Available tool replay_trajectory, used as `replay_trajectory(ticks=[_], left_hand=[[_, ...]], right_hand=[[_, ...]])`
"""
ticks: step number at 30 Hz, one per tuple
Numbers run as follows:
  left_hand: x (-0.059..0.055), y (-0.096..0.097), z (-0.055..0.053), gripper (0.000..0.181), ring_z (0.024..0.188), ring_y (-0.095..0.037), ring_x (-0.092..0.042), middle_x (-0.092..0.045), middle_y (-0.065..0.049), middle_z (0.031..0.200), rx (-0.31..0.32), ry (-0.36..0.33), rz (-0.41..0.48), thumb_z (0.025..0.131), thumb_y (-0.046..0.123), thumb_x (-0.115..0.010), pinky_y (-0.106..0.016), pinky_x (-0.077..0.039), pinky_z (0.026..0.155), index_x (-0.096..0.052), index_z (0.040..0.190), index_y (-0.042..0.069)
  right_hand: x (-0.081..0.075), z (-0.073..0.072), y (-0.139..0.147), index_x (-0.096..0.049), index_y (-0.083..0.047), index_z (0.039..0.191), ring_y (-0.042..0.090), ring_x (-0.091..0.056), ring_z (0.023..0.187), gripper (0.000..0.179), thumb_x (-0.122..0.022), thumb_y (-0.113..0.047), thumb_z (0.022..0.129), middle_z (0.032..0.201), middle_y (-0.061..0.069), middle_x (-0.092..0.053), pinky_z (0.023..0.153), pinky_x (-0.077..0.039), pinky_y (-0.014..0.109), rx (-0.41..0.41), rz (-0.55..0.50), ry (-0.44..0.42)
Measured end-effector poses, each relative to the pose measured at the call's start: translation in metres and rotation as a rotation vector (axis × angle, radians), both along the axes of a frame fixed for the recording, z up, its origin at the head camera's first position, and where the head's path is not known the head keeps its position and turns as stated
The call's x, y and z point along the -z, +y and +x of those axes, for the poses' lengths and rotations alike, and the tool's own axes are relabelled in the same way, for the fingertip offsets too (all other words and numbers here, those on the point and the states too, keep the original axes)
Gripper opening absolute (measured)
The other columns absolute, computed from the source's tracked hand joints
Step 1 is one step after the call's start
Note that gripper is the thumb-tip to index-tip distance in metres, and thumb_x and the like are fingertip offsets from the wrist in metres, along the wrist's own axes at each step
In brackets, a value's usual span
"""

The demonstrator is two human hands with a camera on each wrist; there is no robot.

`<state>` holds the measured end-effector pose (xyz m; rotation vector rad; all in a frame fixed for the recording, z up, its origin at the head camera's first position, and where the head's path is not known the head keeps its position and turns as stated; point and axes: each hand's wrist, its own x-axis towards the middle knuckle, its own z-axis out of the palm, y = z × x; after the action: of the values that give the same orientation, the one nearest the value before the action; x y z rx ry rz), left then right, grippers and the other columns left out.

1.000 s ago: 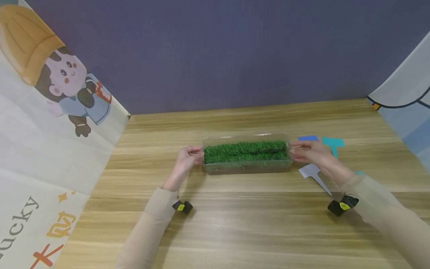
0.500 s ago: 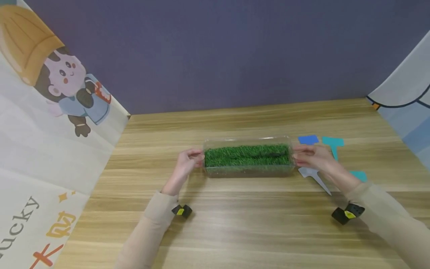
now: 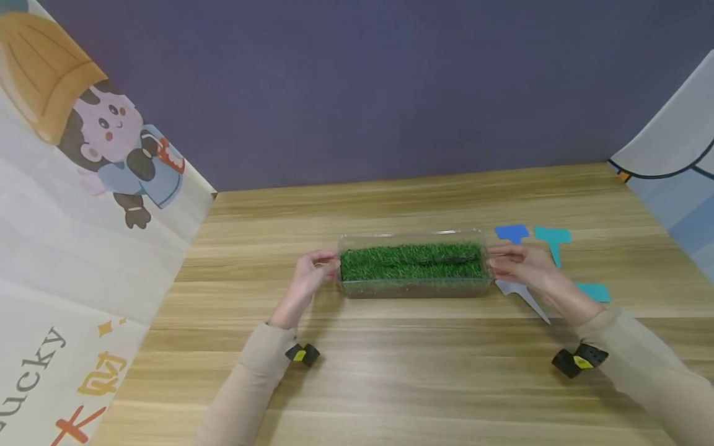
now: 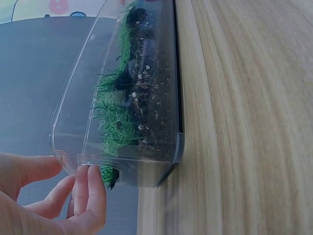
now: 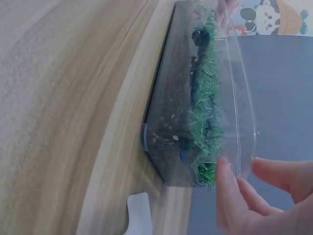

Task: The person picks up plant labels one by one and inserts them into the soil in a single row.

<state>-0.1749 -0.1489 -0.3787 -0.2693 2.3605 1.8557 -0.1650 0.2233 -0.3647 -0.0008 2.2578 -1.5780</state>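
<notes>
At the middle of the wooden table (image 3: 390,371), the clear box (image 3: 415,290) lies lengthwise between two hands, green artificial grass (image 3: 407,271) spread inside it above dark soil (image 4: 151,88). Taking the box as the clock's centre, the left hand (image 3: 308,275) sits at nine o'clock and the right hand (image 3: 527,265) at three. Both have fingers bent in towards the thumb and grasp an end of the box near its rim; neither has let go.

Over the last second the box has slid a little towards six o'clock, nearer the person, and the right hand has come with it. That shift leaves the blue marker (image 3: 511,233) more fully exposed, at eleven o'clock from the right hand, and brings the second teal marker (image 3: 597,292), at four o'clock, out from the forearm. The first teal marker (image 3: 553,235) lies at about one o'clock, and the grey marker (image 3: 514,288) at six, its upper end just beside the box.

I take the work in hand to be setting the box in position, probably close to finished, as the latest movement is slight. Whether its base fully rests on the table I cannot tell.
</notes>
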Motion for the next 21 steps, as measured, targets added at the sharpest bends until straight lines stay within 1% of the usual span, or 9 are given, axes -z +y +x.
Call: replay_trajectory(ticks=[4, 7, 10, 12, 14, 16, 18, 20, 21], left_hand=[[0.001, 0.0, -0.001, 0.029, 0.088, -0.036, -0.056, -0.058, -0.021, 0.099, 0.002, -0.001, 0.001, 0.081, -0.004, -0.055, -0.038, -0.051, 0.08, -0.054, 0.109, -0.009], [0.001, 0.0, -0.001, 0.029, 0.088, -0.036, -0.055, -0.058, -0.021, 0.098, 0.001, 0.005, 0.007, 0.081, -0.005, -0.055, -0.038, -0.051, 0.079, -0.054, 0.109, -0.009], [0.002, 0.0, -0.001, 0.029, 0.086, -0.035, -0.056, -0.058, -0.02, 0.097, 0.0, 0.008, 0.01, 0.081, -0.005, -0.055, -0.038, -0.051, 0.079, -0.053, 0.109, -0.01], [0.002, 0.0, -0.001, 0.029, 0.083, -0.032, -0.057, -0.058, -0.019, 0.096, -0.003, 0.008, 0.009, 0.081, -0.005, -0.055, -0.038, -0.051, 0.078, -0.054, 0.109, -0.01], [0.001, 0.0, 0.0, 0.029, 0.081, -0.03, -0.057, -0.058, -0.018, 0.095, -0.007, 0.002, 0.012, 0.08, -0.005, -0.055, -0.038, -0.051, 0.079, -0.054, 0.109, -0.01], [0.001, 0.0, 0.0, 0.029, 0.08, -0.027, -0.057, -0.058, -0.017, 0.094, -0.01, 0.0, 0.013, 0.08, -0.005, -0.055, -0.037, -0.051, 0.079, -0.054, 0.109, -0.009], [0.0, 0.0, 0.0, 0.029, 0.081, -0.029, -0.057, -0.058, -0.017, 0.094, -0.009, -0.001, 0.014, 0.08, -0.005, -0.056, -0.038, -0.051, 0.079, -0.055, 0.109, -0.009], [0.0, 0.0, 0.0, 0.028, 0.084, -0.032, -0.056, -0.058, -0.017, 0.094, -0.012, -0.003, 0.016, 0.08, -0.004, -0.056, -0.038, -0.051, 0.079, -0.055, 0.108, -0.009], [0.0, 0.0, 0.0, 0.028, 0.086, -0.034, -0.056, -0.058, -0.017, 0.094, -0.013, -0.003, 0.016, 0.081, -0.004, -0.056, -0.038, -0.051, 0.079, -0.055, 0.108, -0.008]], right_hand=[[-0.001, -0.001, -0.001, -0.03, 0.012, 0.13, 0.003, -0.059, 0.083, 0.053, -0.051, -0.015, 0.09, 0.118, 0.027, -0.048, 0.082, -0.05, 0.03, -0.016, 0.011, 0.002], [-0.002, -0.003, 0.0, -0.029, 0.014, 0.129, 0.004, -0.059, 0.081, 0.052, -0.049, -0.013, 0.09, 0.114, 0.022, -0.053, 0.081, -0.05, 0.031, -0.033, 0.014, 0.003], [-0.002, -0.005, 0.002, -0.031, 0.014, 0.128, 0.005, -0.06, 0.079, 0.048, -0.047, -0.014, 0.092, 0.112, 0.022, -0.055, 0.079, -0.051, 0.031, -0.041, 0.042, 0.028], [-0.002, -0.004, 0.004, -0.036, 0.014, 0.126, 0.01, -0.061, 0.078, 0.044, -0.045, -0.014, 0.093, 0.11, 0.025, -0.055, 0.075, -0.053, 0.032, -0.071, 0.106, 0.099], [0.0, -0.003, 0.006, -0.043, 0.013, 0.121, 0.016, -0.062, 0.076, 0.039, -0.045, -0.014, 0.093, 0.105, 0.027, -0.057, 0.066, -0.054, 0.03, -0.1, 0.209, 0.212], [0.002, -0.002, 0.008, -0.05, 0.012, 0.115, 0.023, -0.061, 0.076, 0.035, -0.047, -0.013, 0.092, 0.099, 0.027, -0.059, 0.057, -0.053, 0.027, -0.127, 0.316, 0.332], [0.004, -0.002, 0.009, -0.054, 0.011, 0.11, 0.029, -0.06, 0.074, 0.03, -0.049, -0.011, 0.09, 0.092, 0.024, -0.061, 0.05, -0.049, 0.025, -0.144, 0.41, 0.433], [0.007, -0.002, 0.011, -0.056, 0.01, 0.109, 0.031, -0.059, 0.075, 0.028, -0.051, -0.007, 0.088, 0.089, 0.023, -0.061, 0.05, -0.048, 0.025, -0.152, 0.446, 0.481], [0.008, -0.002, 0.011, -0.056, 0.011, 0.108, 0.032, -0.058, 0.075, 0.027, -0.052, -0.005, 0.087, 0.089, 0.023, -0.061, 0.052, -0.049, 0.027, -0.159, 0.458, 0.494]])
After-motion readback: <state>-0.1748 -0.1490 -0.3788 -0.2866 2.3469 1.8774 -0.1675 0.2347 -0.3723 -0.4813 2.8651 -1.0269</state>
